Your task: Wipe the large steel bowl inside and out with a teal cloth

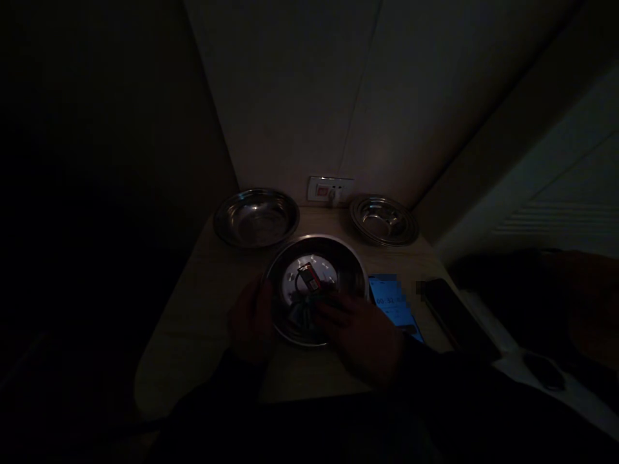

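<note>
A round metal basin (354,265) is standing in the middle of the desk (186,341), nearer than the shiny bowl (256,221) on the far left and the nested bowls (382,222) on the far right. Something dark greenish and soft-looking, perhaps a cloth (300,314), is lying in its near part, beside a dark label (309,277). The left hand (251,319) is flanking the basin's left rim; whether its fingers are gripping the metal, the dim light is not letting me tell. The right hand (362,330) is reaching over the near right rim, its fingers bending down over the cloth; I cannot tell if they are pinching or only pressing.

The basin is probably weighing little yet staying stiff, its smooth walls likely offering slippery contact. The rim is looking like the surest hold, one hand straddling it on each side. The cloth is seeming light and limp, inviting a bunched grip. A lit phone (393,309) is lying just beside the right rim.
</note>
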A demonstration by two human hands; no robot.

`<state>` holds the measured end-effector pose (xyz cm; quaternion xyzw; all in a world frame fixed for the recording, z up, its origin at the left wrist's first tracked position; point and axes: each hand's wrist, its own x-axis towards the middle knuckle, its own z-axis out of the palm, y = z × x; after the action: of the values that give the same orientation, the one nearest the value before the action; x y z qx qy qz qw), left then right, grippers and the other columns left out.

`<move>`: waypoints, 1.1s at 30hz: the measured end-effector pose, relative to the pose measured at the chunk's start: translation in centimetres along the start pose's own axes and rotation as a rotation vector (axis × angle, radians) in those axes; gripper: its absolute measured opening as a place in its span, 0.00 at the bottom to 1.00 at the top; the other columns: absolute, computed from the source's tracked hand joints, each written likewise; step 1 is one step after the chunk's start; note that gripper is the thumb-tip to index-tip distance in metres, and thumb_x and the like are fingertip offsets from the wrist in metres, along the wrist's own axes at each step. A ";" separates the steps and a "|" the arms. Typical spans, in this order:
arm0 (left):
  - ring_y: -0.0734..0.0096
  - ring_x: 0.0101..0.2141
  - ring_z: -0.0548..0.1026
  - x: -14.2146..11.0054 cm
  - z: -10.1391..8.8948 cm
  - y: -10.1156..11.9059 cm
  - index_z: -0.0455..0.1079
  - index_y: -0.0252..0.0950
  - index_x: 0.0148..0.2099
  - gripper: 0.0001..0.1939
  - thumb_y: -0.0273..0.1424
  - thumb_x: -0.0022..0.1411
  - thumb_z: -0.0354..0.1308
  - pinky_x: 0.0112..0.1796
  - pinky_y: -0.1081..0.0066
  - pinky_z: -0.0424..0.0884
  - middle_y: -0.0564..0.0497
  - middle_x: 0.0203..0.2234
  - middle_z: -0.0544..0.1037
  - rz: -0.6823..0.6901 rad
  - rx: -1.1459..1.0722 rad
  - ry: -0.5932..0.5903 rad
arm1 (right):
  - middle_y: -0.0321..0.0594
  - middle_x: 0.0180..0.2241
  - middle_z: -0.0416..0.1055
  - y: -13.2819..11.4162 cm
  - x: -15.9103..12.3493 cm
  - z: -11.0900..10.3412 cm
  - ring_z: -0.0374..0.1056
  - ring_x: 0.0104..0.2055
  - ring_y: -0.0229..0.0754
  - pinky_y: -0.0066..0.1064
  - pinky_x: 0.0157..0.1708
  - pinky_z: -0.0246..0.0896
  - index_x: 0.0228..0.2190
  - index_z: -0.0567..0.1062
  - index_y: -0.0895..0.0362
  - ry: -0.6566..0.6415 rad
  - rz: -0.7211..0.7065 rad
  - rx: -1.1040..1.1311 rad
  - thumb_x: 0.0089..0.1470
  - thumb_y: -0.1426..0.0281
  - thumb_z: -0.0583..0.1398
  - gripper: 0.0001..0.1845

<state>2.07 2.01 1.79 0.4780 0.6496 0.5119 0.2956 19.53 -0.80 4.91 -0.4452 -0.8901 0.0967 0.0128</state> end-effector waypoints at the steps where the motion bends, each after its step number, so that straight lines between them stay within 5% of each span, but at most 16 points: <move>1: 0.66 0.34 0.75 -0.1 0.1 0.0 0.73 0.36 0.40 0.18 0.42 0.61 0.49 0.33 0.72 0.69 0.49 0.32 0.80 0.013 0.010 0.012 | 0.44 0.56 0.66 -0.3 0.2 0.1 0.57 0.59 0.54 0.49 0.54 0.61 0.50 0.72 0.58 0.010 -0.005 0.029 0.56 0.77 0.55 0.20; 7: 0.66 0.28 0.73 0.0 -0.1 -0.5 0.70 0.38 0.33 0.16 0.41 0.62 0.46 0.30 0.71 0.68 0.49 0.26 0.77 0.027 0.128 0.060 | 0.45 0.58 0.63 -4.0 3.1 3.0 0.59 0.57 0.46 0.39 0.58 0.57 0.56 0.65 0.62 0.285 0.027 0.309 0.57 0.76 0.52 0.24; 12: 0.64 0.31 0.75 0.2 -0.3 -0.3 0.73 0.36 0.39 0.18 0.41 0.62 0.46 0.31 0.70 0.69 0.48 0.30 0.79 0.037 0.137 0.022 | 0.43 0.57 0.66 -1.0 0.5 1.2 0.58 0.57 0.55 0.51 0.51 0.61 0.52 0.70 0.58 0.082 -0.024 0.014 0.58 0.75 0.53 0.20; 16: 0.64 0.35 0.76 -0.1 0.2 -0.1 0.74 0.36 0.42 0.19 0.42 0.62 0.47 0.33 0.71 0.69 0.47 0.34 0.80 0.063 0.113 -0.016 | 0.42 0.56 0.67 0.6 -1.1 0.3 0.58 0.58 0.55 0.50 0.52 0.60 0.50 0.72 0.58 0.030 -0.052 -0.057 0.58 0.76 0.54 0.19; 23: 0.67 0.29 0.75 0.3 0.0 -0.9 0.74 0.34 0.35 0.17 0.38 0.60 0.48 0.31 0.73 0.69 0.48 0.28 0.80 0.039 0.165 0.071 | 0.45 0.59 0.62 -4.0 1.0 5.0 0.58 0.58 0.54 0.46 0.49 0.67 0.57 0.64 0.63 0.370 -0.042 0.019 0.60 0.74 0.52 0.23; 30: 0.69 0.30 0.75 0.4 0.3 0.0 0.74 0.34 0.36 0.16 0.38 0.61 0.49 0.30 0.75 0.69 0.51 0.28 0.79 0.029 0.065 0.021 | 0.43 0.54 0.69 2.0 -2.9 2.3 0.62 0.55 0.51 0.45 0.49 0.66 0.51 0.71 0.61 0.377 -0.312 -0.216 0.62 0.76 0.52 0.17; 33: 0.69 0.30 0.75 0.4 0.6 -0.3 0.74 0.34 0.35 0.17 0.40 0.62 0.48 0.31 0.74 0.69 0.50 0.28 0.79 0.044 0.057 0.021 | 0.43 0.53 0.69 0.9 -2.3 3.2 0.62 0.55 0.50 0.44 0.48 0.67 0.51 0.71 0.60 0.422 -0.274 -0.201 0.62 0.76 0.53 0.17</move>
<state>2.35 2.57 1.39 0.4952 0.6563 0.5046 0.2635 21.24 -2.62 1.78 -0.3298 -0.9248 -0.0898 0.1669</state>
